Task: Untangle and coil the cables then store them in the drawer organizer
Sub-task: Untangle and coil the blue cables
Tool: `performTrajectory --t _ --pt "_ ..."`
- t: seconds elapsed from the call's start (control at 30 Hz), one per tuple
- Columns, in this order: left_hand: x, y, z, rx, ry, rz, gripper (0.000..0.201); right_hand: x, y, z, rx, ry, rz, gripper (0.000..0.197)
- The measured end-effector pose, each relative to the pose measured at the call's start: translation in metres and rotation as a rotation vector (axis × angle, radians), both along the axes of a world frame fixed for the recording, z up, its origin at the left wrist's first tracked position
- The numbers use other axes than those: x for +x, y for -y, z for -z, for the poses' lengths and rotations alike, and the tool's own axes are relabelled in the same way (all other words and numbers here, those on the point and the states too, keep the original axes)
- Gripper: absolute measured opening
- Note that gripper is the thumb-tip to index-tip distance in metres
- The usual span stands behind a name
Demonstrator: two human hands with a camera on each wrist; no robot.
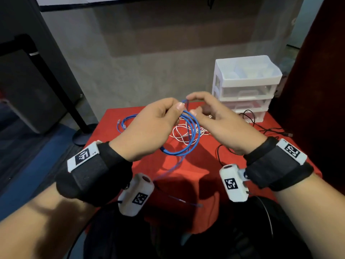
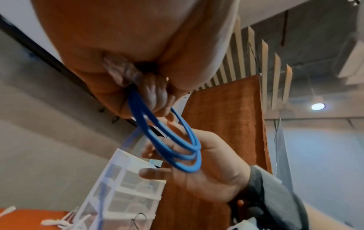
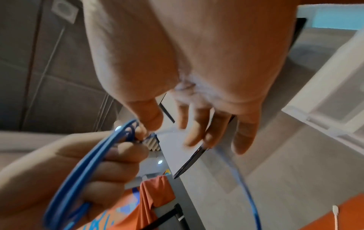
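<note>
At frame centre my left hand (image 1: 149, 126) pinched the coiled blue cable (image 1: 183, 135), loops hanging below, while my right hand (image 1: 220, 118) hovered slack-fingered just right.

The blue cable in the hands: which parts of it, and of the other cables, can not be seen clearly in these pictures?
- Head view: the top of the blue cable coil is covered by the left hand; whether the right hand pinches it there is unclear.
- Head view: its free tail near the lower table edge is motion-blurred.
- Head view: the black cable runs behind the right hand.
- Wrist views: the white cable is mostly cut off.
</note>
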State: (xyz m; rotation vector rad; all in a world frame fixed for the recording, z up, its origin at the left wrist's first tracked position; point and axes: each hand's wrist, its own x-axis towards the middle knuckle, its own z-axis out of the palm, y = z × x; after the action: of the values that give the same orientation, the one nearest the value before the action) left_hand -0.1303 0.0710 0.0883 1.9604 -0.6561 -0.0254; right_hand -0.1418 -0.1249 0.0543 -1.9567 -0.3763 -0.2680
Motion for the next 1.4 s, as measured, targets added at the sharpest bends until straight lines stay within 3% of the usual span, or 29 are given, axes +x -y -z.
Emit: performTrajectory --t 0.13,0.2,0.33,0.43,0.67,0.77,0.9,0.93,1.03,1.17,1.27,1.4 --pt "0.002 -0.005 -0.003 0.054 0.156 0.079 0.015 0.007 0.002 -0.006 -0.262 0.113 0.186 0.021" --pt "0.005 -0.009 0.0 0.064 0.174 0.047 0.02 0.007 0.003 -0.013 -0.28 0.145 0.201 0.014" --pt "0.017 -0.011 0.009 0.131 0.189 -0.042 0.025 0.003 0.004 -0.027 -0.199 0.218 0.256 0.018" --pt "0.022 -0.01 0.012 0.124 0.201 -0.104 0.036 -0.001 0.001 -0.028 -0.061 0.197 0.283 0.023" --pt "0.028 -0.008 0.019 0.14 0.2 -0.144 0.036 -0.005 0.0 -0.015 0.163 0.132 0.311 0.019" --pt "0.035 -0.016 0.018 -0.124 0.055 -0.256 0.036 -0.007 0.005 -0.004 0.193 -0.02 0.17 0.022" --pt "0.042 -0.028 0.013 -0.52 -0.245 -0.362 0.033 -0.009 0.007 0.021 -0.056 -0.163 0.051 0.019" --pt "0.04 -0.026 0.015 -0.567 -0.305 -0.346 0.033 -0.008 0.004 0.025 -0.028 -0.198 0.051 0.018" --pt "0.032 -0.016 0.024 -0.637 -0.479 -0.303 0.034 -0.007 -0.008 0.028 0.308 -0.27 0.12 0.015" --pt "0.023 -0.004 0.031 -0.695 -0.596 -0.246 0.027 -0.004 -0.017 0.023 0.604 -0.175 0.217 0.01" --pt "0.019 0.002 0.036 -0.764 -0.683 -0.203 0.023 -0.008 -0.023 0.018 0.709 -0.07 0.225 0.007" --pt "0.019 0.011 0.038 -0.847 -0.822 -0.23 0.023 -0.018 -0.035 0.017 0.704 -0.038 0.143 0.007"
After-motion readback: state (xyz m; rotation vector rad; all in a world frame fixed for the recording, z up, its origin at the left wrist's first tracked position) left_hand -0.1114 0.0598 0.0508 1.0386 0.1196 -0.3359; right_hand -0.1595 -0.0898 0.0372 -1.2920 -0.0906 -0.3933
